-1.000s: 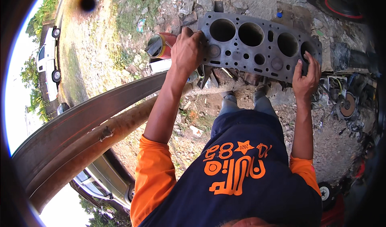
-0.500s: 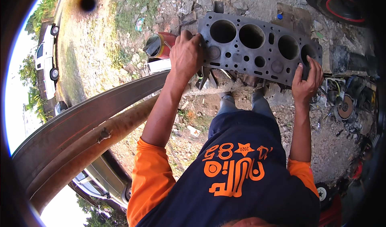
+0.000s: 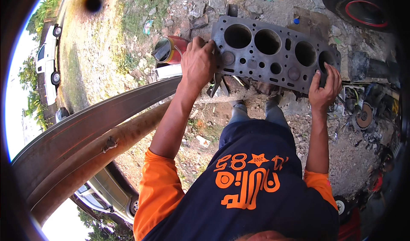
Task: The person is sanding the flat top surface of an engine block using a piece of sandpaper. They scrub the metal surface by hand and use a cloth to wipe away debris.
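A grey metal engine block with large round bores and smaller holes lies across the upper middle. My left hand grips its left end, fingers curled at the edge. My right hand holds the right end, fingertips at the rightmost bore. Just left of my left hand is a red and yellow bucket with something dark in it. Some dark metal pieces show beneath the block's near edge.
A steel beam and rusty pipe run along the left. A red-rimmed tyre lies upper right; scrap parts and a disc are at right. Rubble ground surrounds my legs. A white vehicle and another car are beyond.
The block and both my hands have shifted slightly downward in the view, with the right end moving a little left since the half-second-old frame. Both hands remain on the block.
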A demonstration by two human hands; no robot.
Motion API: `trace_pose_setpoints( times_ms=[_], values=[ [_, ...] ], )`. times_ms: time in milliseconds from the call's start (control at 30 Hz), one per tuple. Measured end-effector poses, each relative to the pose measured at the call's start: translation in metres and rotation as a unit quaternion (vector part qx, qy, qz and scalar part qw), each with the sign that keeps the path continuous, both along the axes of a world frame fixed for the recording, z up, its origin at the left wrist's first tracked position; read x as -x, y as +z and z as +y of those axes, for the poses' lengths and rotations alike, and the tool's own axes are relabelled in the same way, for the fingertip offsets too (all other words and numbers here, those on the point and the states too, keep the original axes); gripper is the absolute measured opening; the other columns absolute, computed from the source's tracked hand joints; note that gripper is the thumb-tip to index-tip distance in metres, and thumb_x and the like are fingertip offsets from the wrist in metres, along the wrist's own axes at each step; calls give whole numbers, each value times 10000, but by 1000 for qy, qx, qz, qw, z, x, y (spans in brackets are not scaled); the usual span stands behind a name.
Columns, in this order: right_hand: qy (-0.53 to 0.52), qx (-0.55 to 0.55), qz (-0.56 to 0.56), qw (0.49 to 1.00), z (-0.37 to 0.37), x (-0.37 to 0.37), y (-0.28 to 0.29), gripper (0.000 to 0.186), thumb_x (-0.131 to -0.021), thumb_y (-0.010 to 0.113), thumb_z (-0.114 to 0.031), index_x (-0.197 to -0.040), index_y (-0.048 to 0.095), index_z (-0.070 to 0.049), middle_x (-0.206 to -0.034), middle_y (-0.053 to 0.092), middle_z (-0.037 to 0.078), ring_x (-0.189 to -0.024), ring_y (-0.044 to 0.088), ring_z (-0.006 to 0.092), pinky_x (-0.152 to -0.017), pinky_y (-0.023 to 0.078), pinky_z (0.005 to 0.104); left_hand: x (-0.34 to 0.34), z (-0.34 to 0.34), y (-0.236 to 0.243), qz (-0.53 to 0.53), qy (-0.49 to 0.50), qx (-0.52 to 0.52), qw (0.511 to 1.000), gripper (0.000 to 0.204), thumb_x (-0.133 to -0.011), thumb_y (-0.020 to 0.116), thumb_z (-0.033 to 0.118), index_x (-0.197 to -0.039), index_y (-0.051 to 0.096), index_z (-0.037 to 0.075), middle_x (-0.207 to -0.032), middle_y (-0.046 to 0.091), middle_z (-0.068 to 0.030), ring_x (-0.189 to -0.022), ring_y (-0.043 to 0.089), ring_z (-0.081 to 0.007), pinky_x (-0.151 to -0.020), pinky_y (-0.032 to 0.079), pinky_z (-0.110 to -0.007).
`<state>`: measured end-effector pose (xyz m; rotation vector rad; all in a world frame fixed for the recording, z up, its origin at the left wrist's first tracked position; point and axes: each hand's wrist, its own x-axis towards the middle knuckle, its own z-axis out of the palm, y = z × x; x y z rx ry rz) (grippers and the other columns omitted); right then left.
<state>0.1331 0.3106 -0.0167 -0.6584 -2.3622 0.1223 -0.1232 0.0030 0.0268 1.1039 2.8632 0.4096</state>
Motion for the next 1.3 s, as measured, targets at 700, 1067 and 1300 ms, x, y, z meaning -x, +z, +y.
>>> trace_pose_setpoints(
  times_ms=[700,1067,1300],
  values=[
    [-1,6,-1,1000,-2,-4,-1,338,-968,728,-157,-1295,719,-71,-1280,719,98,-1261,650,327,-1078,448,494,8,6,0,26,-16,27,999,293,-951,658,159,-1219,768,116,-1124,659,-189,-1057,658,-414,-890,549,-508],
    [-6,-1,1,1000,-3,-1,1,323,-962,726,-154,-1273,727,-66,-1272,722,97,-1253,654,334,-1079,452,499,-5,-5,-6,44,-12,-2,999,224,-984,657,210,-1156,759,112,-1092,652,-187,-1039,659,-403,-876,538,-500],
    [-8,0,-6,1000,-3,-1,1,328,-957,724,-161,-1274,729,-75,-1272,722,95,-1265,653,326,-1089,451,497,26,8,-6,26,-34,20,999,218,-940,695,248,-1112,741,122,-1111,630,-173,-1066,651,-404,-893,550,-517]
  ],
)
